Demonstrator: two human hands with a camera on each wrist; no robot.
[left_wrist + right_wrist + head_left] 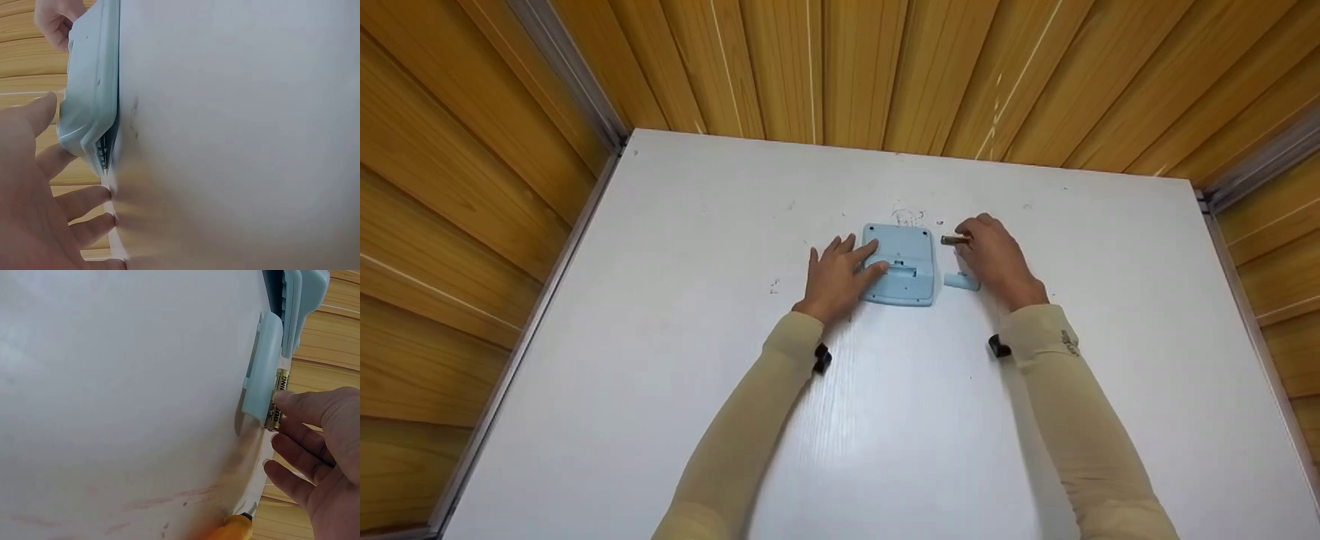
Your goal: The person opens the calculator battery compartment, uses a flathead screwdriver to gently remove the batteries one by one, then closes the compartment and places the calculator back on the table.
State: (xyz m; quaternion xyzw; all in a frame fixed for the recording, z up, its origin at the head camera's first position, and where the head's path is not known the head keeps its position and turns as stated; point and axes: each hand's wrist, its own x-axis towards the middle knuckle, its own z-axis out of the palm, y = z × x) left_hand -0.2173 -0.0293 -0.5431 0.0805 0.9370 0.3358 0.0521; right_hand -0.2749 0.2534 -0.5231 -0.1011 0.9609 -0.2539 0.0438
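A light blue calculator-like device [901,244] lies face down on the white table, its small battery compartment uncovered. My left hand [838,281] rests at its left edge with fingers spread, thumb and forefinger on the back of the case. In the right wrist view, my right hand [332,444] pinches a gold battery [279,391] between thumb and fingers. The head view has this battery [952,240] just right of the case. Below that hand, the loose blue battery cover [958,281] lies on the table, partly overlapped by the hand.
An orange-handled tool [236,529] with a dark collar lies near the right hand, mostly cut off in the right wrist view. Small dark marks dot the white table [885,420]. Wood-patterned walls [855,67] stand behind and at both sides.
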